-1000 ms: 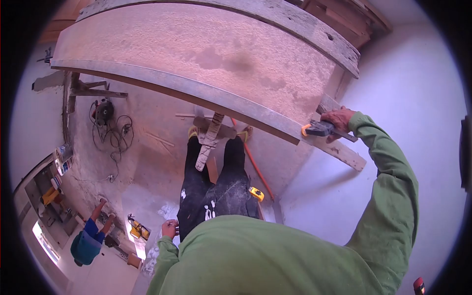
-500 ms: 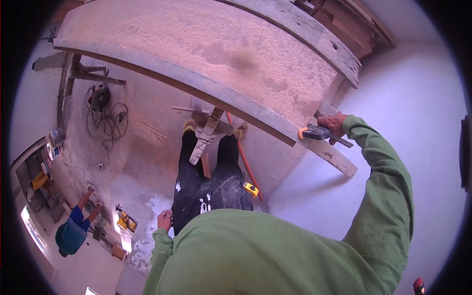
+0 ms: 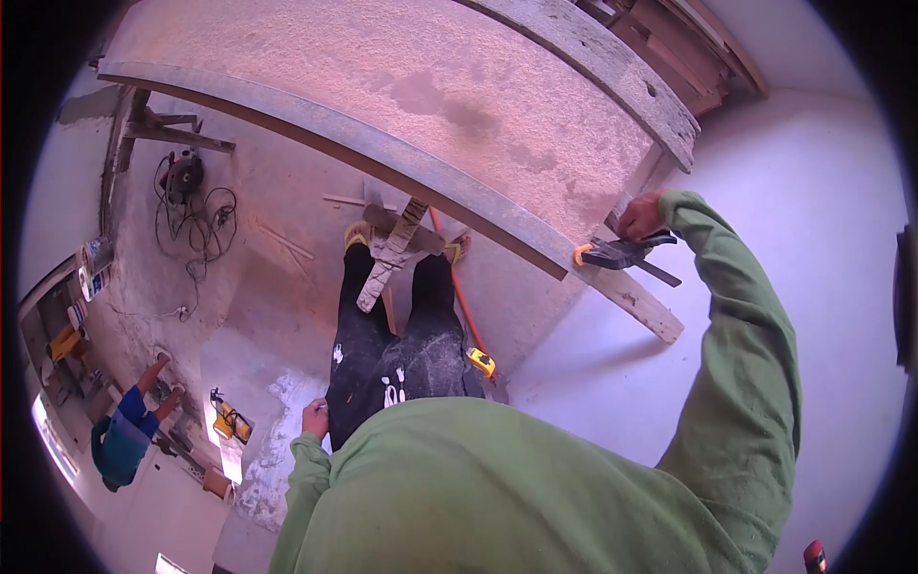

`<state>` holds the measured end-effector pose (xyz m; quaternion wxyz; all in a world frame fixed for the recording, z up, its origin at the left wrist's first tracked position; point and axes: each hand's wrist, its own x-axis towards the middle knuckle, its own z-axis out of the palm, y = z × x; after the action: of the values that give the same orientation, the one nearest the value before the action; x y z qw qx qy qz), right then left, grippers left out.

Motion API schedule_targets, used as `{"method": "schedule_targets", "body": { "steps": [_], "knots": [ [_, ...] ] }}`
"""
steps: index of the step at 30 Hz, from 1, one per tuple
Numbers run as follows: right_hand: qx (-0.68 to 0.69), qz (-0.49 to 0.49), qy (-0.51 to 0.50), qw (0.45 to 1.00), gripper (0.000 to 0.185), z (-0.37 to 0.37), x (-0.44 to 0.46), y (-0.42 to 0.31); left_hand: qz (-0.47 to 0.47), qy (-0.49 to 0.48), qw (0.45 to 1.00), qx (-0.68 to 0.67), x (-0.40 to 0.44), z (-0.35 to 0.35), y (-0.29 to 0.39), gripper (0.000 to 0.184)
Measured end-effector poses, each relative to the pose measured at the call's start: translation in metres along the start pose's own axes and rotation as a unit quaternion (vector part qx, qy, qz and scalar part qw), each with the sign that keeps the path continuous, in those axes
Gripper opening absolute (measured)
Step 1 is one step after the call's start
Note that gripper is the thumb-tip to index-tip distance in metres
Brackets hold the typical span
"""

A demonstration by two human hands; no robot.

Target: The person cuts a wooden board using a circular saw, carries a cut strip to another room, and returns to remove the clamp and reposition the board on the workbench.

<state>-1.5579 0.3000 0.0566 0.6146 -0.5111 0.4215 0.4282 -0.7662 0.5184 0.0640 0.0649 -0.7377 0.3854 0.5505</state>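
My right hand [image 3: 641,216] is closed around part of a black bar clamp [image 3: 617,253] with an orange pad. The clamp sits at the near right corner of a dusty board [image 3: 382,177], over a wooden support piece [image 3: 636,304] that sticks out beyond the edge. Low beside my left thigh hangs my left hand [image 3: 316,418], its fingers curled; whatever they may hold is hidden. A yellow tape measure [image 3: 481,362] is at my right hip, on the dark trousers.
A rough plank [image 3: 612,67] lies along the board's far side. Below, a wooden leg [image 3: 392,258] stands between my feet. A circular saw [image 3: 182,179] with its cord and a yellow power tool [image 3: 230,421] lie at left. Another person [image 3: 122,445] bends down at far left.
My right hand has shifted up and left on the clamp, and more of its black handle shows. My left hand stays low at my side. The view has shifted slightly.
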Motion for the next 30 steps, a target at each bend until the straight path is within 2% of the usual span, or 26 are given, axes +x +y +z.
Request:
{"method": "schedule_targets", "body": {
  "steps": [1,2,3,5,6,8,9,10,12,13,15,16,18,19,21,28,30],
  "knots": [
    [0.074,0.058,-0.036,0.995,0.049,-0.004,0.000,-0.013,-0.001,-0.001,1.000,-0.001,-0.002,0.001,0.017,0.021],
    [0.052,0.072,-0.030,0.996,0.058,-0.005,-0.005,-0.026,-0.056,0.006,0.998,-0.038,-0.006,0.002,0.037,0.021],
    [0.049,0.071,-0.029,0.996,0.058,-0.002,-0.008,-0.037,-0.112,0.014,0.991,-0.076,-0.011,0.003,0.049,0.022],
    [0.003,0.112,-0.007,0.994,0.074,0.010,-0.012,-0.056,-0.126,0.028,0.987,-0.100,-0.016,0.004,0.048,0.023],
    [0.000,0.112,-0.008,0.994,0.074,0.018,-0.019,-0.070,-0.139,0.039,0.982,-0.121,-0.018,0.004,0.046,0.023],
    [-0.132,0.093,0.077,0.984,0.083,0.030,-0.032,-0.091,-0.144,0.045,0.982,-0.111,-0.020,0.007,0.041,0.022],
    [-0.133,0.095,0.075,0.984,0.083,0.034,-0.028,-0.085,-0.147,0.050,0.983,-0.098,-0.021,0.009,0.038,0.020],
    [-0.121,0.070,0.118,0.983,0.080,0.040,-0.019,-0.074,-0.149,0.048,0.983,-0.100,-0.020,0.010,0.035,0.020],
    [-0.105,0.043,0.194,0.975,0.071,0.051,-0.010,-0.062,-0.067,0.033,0.997,-0.001,-0.016,0.011,0.029,0.018],
    [-0.105,0.044,0.194,0.974,0.071,0.051,-0.008,-0.060,-0.067,0.032,0.997,-0.002,-0.008,0.013,0.015,0.018],
    [-0.116,0.044,0.174,0.977,0.067,0.048,-0.005,-0.062,0.057,0.056,0.997,-0.023,0.004,0.018,0.001,0.016],
    [-0.117,0.044,0.173,0.977,0.067,0.047,-0.008,-0.064,0.056,0.056,0.997,-0.024,0.003,0.018,0.003,0.016],
    [-0.071,0.028,0.181,0.981,0.069,0.045,-0.017,-0.069,-0.027,0.044,0.998,-0.046,0.002,0.018,0.019,0.019],
    [-0.072,0.029,0.180,0.981,0.069,0.047,-0.015,-0.066,-0.027,0.043,0.998,-0.047,-0.001,0.018,0.026,0.019],
    [-0.017,-0.036,0.218,0.975,0.069,0.051,-0.009,-0.059,-0.082,0.044,0.990,-0.104,-0.004,0.019,0.033,0.021],
    [-0.019,-0.019,0.158,0.987,0.065,0.042,-0.012,-0.065,-0.149,0.050,0.972,-0.174,-0.014,0.020,0.028,0.019],
    [-0.013,-0.047,0.148,0.988,0.063,0.041,-0.008,-0.064,-0.154,0.045,0.972,-0.173,-0.016,0.021,0.021,0.018]
  ]
}}
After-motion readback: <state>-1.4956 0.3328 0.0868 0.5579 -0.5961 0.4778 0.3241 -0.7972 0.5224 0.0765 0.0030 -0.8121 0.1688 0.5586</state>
